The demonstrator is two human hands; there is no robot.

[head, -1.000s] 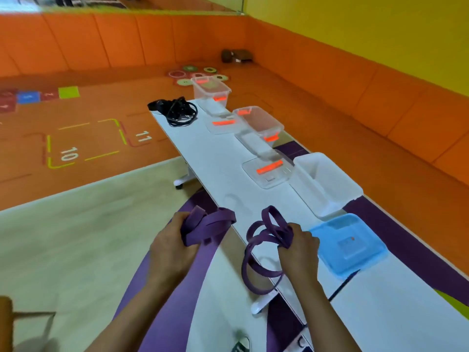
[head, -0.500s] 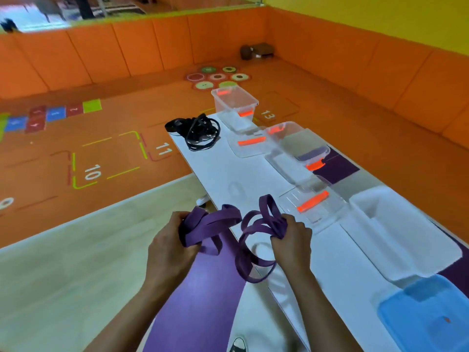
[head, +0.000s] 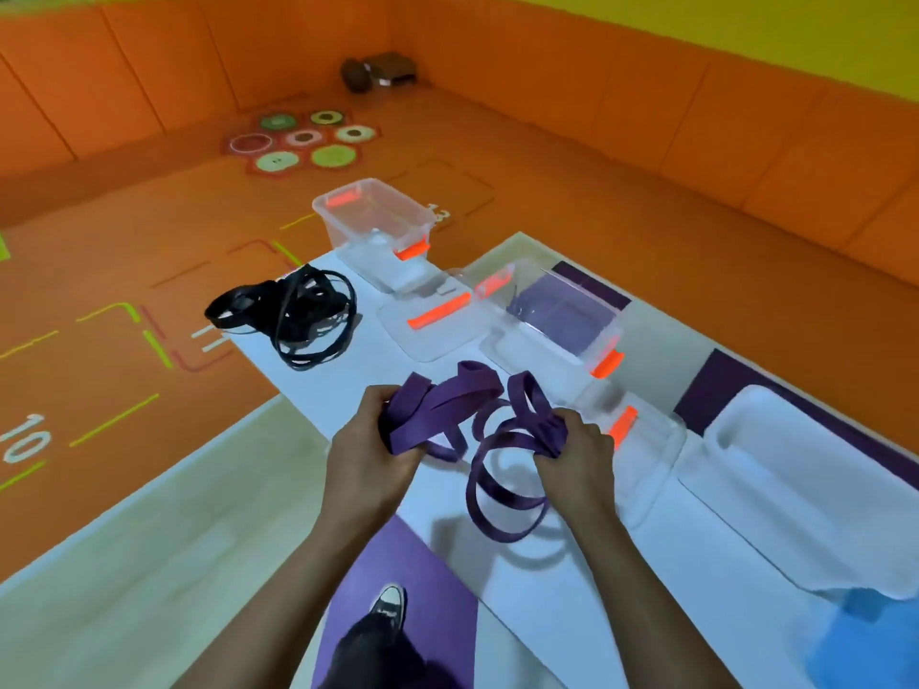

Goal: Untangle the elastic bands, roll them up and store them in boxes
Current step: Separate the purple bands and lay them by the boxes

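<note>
Above the tabletop, both my left hand and right hand clench fingers around the tangled purple elastic band.

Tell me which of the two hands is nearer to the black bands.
Left. The left hand is in front of the black bands, toward the person; the right hand is farther to the right.

Long white table, with stuff laid out in a row down its right side. There's a tangled pile of black bands at the far left corner. Near it sits a clear box with orange latches, with a clear lid lying flat just in front. After that come a second clear box, another lid, a white tub and a blue lid at the near end.
</note>
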